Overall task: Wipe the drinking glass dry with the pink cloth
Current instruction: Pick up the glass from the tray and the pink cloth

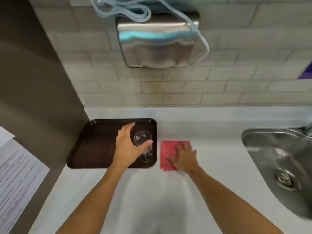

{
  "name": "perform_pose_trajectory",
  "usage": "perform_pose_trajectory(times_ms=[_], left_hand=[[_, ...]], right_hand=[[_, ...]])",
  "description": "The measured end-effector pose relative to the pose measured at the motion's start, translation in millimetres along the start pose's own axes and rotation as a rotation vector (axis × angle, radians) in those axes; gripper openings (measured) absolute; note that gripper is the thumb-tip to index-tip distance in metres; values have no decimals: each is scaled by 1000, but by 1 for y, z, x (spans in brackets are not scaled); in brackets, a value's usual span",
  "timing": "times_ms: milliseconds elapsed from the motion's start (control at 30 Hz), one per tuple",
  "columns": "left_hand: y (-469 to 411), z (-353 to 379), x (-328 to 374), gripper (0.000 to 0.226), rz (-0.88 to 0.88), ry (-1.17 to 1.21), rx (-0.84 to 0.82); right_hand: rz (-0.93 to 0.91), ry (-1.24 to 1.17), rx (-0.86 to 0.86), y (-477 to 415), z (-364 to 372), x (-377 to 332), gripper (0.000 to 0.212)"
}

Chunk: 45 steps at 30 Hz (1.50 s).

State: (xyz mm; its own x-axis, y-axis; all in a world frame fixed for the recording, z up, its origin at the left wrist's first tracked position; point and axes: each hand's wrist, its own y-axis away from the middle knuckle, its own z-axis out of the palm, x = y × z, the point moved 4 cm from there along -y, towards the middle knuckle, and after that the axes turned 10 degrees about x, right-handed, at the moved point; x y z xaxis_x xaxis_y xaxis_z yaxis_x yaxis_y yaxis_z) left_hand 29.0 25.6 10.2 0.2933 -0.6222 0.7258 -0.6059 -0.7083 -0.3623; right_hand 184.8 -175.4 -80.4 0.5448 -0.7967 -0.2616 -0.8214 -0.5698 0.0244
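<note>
Drinking glass (143,146) stands upright on the right-hand part of the brown tray (94,146), w/ the left hand (125,146) curled round it — thumb on the near side of the rim area, fingers spread wide past the far side; can't tell if they're actually pressing on the glass yet or just closing in, so grip isn't confirmed. Just right of that thumb, off the tray edge, the pink cloth (168,149) lies folded flat on the white counter (211,132). Right hand (184,157) rests palm-down on the cloth, fingers stretched out and flat — pressing on it, not pinching or gathering it. Further right of those fingers, well apart, is the steel sink (278,159); a metal hand dryer (158,43) hangs on the tile wall above, and a printed sheet (18,179) sits far left of the left hand. Step looks like the very start: reaching for both items, no wiping done yet. Next move prob. needs the left fingers to close firmly on the glass and lift it, while the right fingers bunch the cloth so it can go over and inside the glass.
</note>
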Motion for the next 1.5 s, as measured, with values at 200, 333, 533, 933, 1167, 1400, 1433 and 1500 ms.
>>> perform_pose_trajectory(times_ms=[200,333,533,933,1167,1400,1433,1500], left_hand=[[38,46,-74,134,-388,-91,-157],[43,64,-87,117,-328,-209,-140],[41,72,-87,87,-241,-235,-60],[38,79,-79,61,-185,-207,-13],[33,61,-46,60,-322,90,-35],[13,5,45,40,-362,476,-129],[12,-5,60,37,-351,534,-150],[10,-25,91,30,-312,649,-188]], right_hand=[[-6,78,56,-2,19,6,78],[-62,68,153,-8,19,2,82],[-107,55,172,-16,33,-3,85],[-125,-92,363,-10,33,-5,42],[21,-682,259,-20,-2,14,14],[708,-1816,295,-3,-79,27,28],[705,-1940,243,0,-96,19,29],[562,-2067,179,7,-136,1,45]])
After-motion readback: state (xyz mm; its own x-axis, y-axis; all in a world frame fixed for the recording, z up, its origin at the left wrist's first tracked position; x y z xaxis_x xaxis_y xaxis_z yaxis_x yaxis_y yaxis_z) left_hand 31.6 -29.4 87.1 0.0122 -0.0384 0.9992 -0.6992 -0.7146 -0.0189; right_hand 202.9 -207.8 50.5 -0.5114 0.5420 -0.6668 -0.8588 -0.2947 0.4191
